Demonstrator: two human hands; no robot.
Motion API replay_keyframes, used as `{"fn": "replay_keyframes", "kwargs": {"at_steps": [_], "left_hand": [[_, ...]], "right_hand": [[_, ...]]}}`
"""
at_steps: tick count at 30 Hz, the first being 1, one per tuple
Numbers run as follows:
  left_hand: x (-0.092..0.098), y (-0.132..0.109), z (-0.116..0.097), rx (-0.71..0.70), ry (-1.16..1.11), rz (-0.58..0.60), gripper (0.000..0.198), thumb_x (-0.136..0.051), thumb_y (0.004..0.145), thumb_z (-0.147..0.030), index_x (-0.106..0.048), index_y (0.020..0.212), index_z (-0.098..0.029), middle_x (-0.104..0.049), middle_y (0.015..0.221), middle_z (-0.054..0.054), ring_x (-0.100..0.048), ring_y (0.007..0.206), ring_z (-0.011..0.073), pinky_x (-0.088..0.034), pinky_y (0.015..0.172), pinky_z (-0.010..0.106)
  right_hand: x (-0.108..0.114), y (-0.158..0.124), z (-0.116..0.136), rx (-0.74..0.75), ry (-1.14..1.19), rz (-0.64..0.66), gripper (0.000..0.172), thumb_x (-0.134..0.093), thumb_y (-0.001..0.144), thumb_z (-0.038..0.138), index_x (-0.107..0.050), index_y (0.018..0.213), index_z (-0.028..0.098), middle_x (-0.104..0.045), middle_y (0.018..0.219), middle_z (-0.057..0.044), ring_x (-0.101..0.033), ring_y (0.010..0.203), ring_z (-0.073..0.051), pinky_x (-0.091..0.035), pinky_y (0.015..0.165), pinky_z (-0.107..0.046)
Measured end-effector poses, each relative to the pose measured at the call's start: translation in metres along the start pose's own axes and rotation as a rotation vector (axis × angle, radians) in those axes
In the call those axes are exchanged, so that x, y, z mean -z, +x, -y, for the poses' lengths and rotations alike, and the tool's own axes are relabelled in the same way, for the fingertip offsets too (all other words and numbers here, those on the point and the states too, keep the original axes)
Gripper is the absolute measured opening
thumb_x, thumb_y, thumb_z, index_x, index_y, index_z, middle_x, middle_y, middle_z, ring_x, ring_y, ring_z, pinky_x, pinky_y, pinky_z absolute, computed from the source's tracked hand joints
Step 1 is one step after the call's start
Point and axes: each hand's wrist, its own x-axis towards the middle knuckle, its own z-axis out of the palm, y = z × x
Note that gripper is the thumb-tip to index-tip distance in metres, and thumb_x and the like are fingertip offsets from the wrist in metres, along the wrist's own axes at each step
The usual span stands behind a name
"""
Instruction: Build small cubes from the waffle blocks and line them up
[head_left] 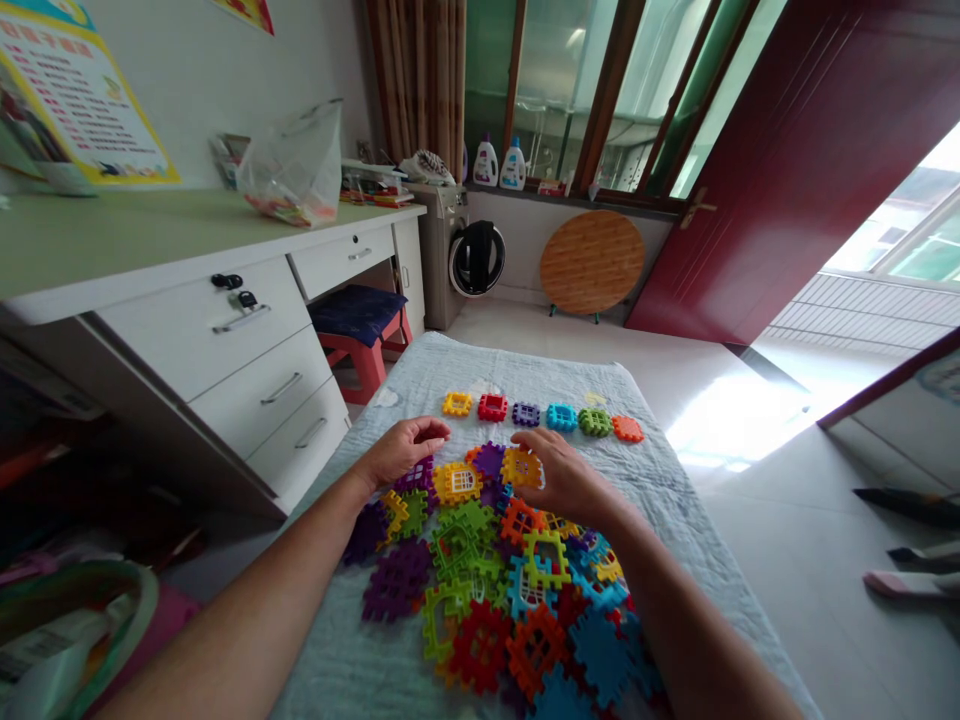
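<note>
My right hand [564, 470] grips a yellow toothed building block [519, 467] between thumb and fingers, over the far edge of a heap of similar blocks. To the left, my left hand [405, 447] hovers by a purple block [415, 474], its fingers slightly apart and nothing in them. The heap mixes flat green blocks [461, 535], a red one [480, 645], a blue one [602, 645] and window-frame blocks such as a yellow one [457, 483]. Beyond my hands lies a spaced row: yellow [457, 404], red, dark violet, blue, green and an orange block [628, 429].
A pale blue cloth [352, 610] covers the table. On the left stand a white drawer desk [217, 310] with a plastic bag [296, 170] on top, and a red stool [364, 335]. Farther back are a washing machine [446, 255], a round wooden tabletop [592, 260] and a red door [739, 170].
</note>
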Motion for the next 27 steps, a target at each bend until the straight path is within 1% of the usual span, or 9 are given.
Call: {"fn": "replay_keyframes", "kwargs": {"at_steps": [2,5,8,10,14,18,20,23,27], "left_hand": [[0.002,0.000,-0.004,-0.020,0.053,-0.004,0.034,-0.061,0.074,-0.042,-0.062,0.096,-0.016,-0.068,0.097,0.006,-0.062,0.091,0.0208,-0.047,0.085,0.034],[0.006,-0.003,-0.018,-0.074,0.217,-0.060,0.032,-0.058,0.076,-0.041,-0.064,0.096,-0.017,-0.068,0.097,0.006,-0.062,0.089,0.0206,-0.048,0.084,0.035],[0.009,-0.010,-0.042,-0.152,0.379,-0.078,0.029,-0.056,0.078,-0.037,-0.064,0.100,-0.019,-0.067,0.104,0.005,-0.061,0.094,0.0206,-0.047,0.086,0.034],[0.004,-0.015,-0.060,-0.214,0.469,-0.030,0.028,-0.055,0.079,-0.034,-0.063,0.102,-0.022,-0.065,0.110,0.004,-0.059,0.100,0.0206,-0.046,0.088,0.033],[-0.025,-0.020,-0.086,-0.336,0.650,0.157,0.034,-0.059,0.077,-0.029,-0.060,0.110,-0.023,-0.062,0.114,0.005,-0.054,0.108,0.0215,-0.040,0.097,0.036],[-0.061,-0.013,-0.093,-0.432,0.823,0.303,0.042,-0.064,0.073,-0.028,-0.056,0.112,-0.017,-0.060,0.113,0.009,-0.052,0.107,0.0239,-0.039,0.097,0.035],[-0.073,-0.008,-0.093,-0.433,0.907,0.321,0.040,-0.064,0.072,-0.031,-0.056,0.109,-0.016,-0.060,0.109,0.009,-0.053,0.104,0.0252,-0.041,0.094,0.035],[-0.081,-0.003,-0.094,-0.376,1.032,0.332,0.036,-0.063,0.070,-0.032,-0.058,0.103,-0.017,-0.061,0.102,0.009,-0.055,0.098,0.0262,-0.044,0.088,0.035],[-0.086,0.001,-0.095,-0.319,1.123,0.336,0.032,-0.060,0.068,-0.029,-0.059,0.098,-0.019,-0.061,0.100,0.008,-0.056,0.094,0.0256,-0.046,0.081,0.034]], "right_hand": [[-0.010,0.002,0.002,0.028,-0.031,0.038,0.054,-0.063,0.069,0.022,-0.047,0.120,0.017,-0.055,0.108,-0.009,-0.049,0.099,-0.022,-0.042,0.088,-0.036],[-0.018,0.003,-0.001,0.026,-0.053,0.073,0.058,-0.064,0.069,0.026,-0.045,0.123,0.016,-0.054,0.108,-0.010,-0.049,0.099,-0.023,-0.042,0.088,-0.037],[-0.019,0.002,-0.005,0.009,-0.044,0.067,0.058,-0.065,0.069,0.028,-0.046,0.122,0.015,-0.055,0.109,-0.011,-0.050,0.100,-0.023,-0.041,0.088,-0.037],[-0.019,0.002,-0.005,-0.003,-0.029,0.072,0.055,-0.065,0.070,0.027,-0.047,0.121,0.016,-0.056,0.108,-0.011,-0.051,0.098,-0.023,-0.042,0.087,-0.037],[-0.017,0.002,-0.001,-0.002,0.012,0.076,0.055,-0.065,0.069,0.024,-0.047,0.120,0.018,-0.056,0.108,-0.010,-0.053,0.098,-0.022,-0.042,0.086,-0.036],[0.001,-0.001,-0.008,-0.030,0.077,0.035,0.059,-0.067,0.069,0.027,-0.044,0.123,0.019,-0.055,0.112,-0.010,-0.055,0.097,-0.021,-0.045,0.084,-0.036],[0.013,-0.003,-0.019,-0.085,0.110,0.022,0.058,-0.066,0.071,0.027,-0.045,0.124,0.020,-0.057,0.111,-0.009,-0.057,0.093,-0.019,-0.046,0.080,-0.034],[0.026,-0.005,-0.037,-0.186,0.164,0.045,0.048,-0.064,0.072,0.027,-0.051,0.117,0.020,-0.062,0.099,-0.006,-0.058,0.081,-0.016,-0.047,0.070,-0.030],[0.022,-0.005,-0.055,-0.282,0.345,0.113,0.032,-0.060,0.075,0.025,-0.057,0.106,0.019,-0.064,0.083,-0.002,-0.055,0.065,-0.011,-0.043,0.057,-0.023]]}}
